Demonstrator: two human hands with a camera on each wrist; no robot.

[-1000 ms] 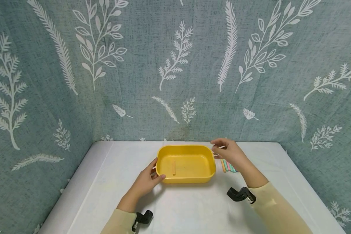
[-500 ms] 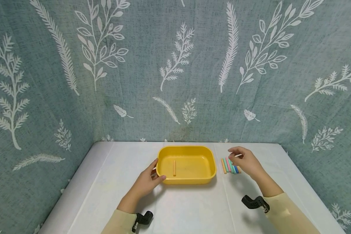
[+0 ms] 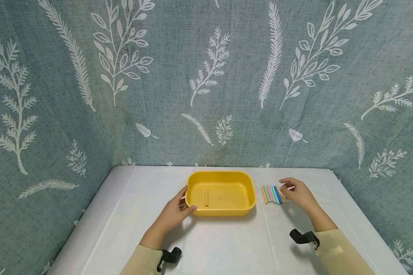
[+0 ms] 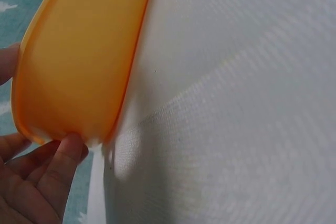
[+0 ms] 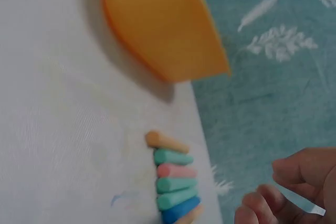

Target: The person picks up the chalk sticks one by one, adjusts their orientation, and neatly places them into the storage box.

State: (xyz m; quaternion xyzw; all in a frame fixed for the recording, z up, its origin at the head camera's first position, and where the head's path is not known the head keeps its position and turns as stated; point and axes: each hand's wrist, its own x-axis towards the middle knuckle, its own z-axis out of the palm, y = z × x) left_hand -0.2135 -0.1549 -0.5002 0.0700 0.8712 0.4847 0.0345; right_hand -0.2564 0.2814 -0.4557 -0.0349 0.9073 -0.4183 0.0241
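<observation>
A yellow box [image 3: 223, 212] sits on the white-covered desk [image 3: 223, 244], near its far edge, with its open side up. The left hand [image 3: 172, 214] grips the box at its left end, the thumb at the near left corner and the fingers along the end wall. In the left wrist view the thumb tip touches the outside of the wall near that corner.

One orange chalk stick [image 3: 206, 197] lies inside the box, in the left part of its floor, pointing roughly from the near side to the far side.

To the right of the box, and apart from it, a row of chalk lies flat on the desk, the sticks side by side. From the box end they run: an orange stick [image 5: 168, 141], a green one, a pink stick [image 5: 177, 170], two more green ones, a blue stick [image 5: 180, 211] and another orange one.

The right hand [image 3: 298, 195] is by the right end of that row, its fingers bent and the thumb apart from them, with nothing seen between them. Whether a fingertip touches the last stick cannot be told.

Both arms wear pale yellow sleeves [image 3: 340, 250], with a black device at each wrist. Behind the desk hangs a grey-green cloth [image 3: 168, 76] printed with white leaves and sprigs.
</observation>
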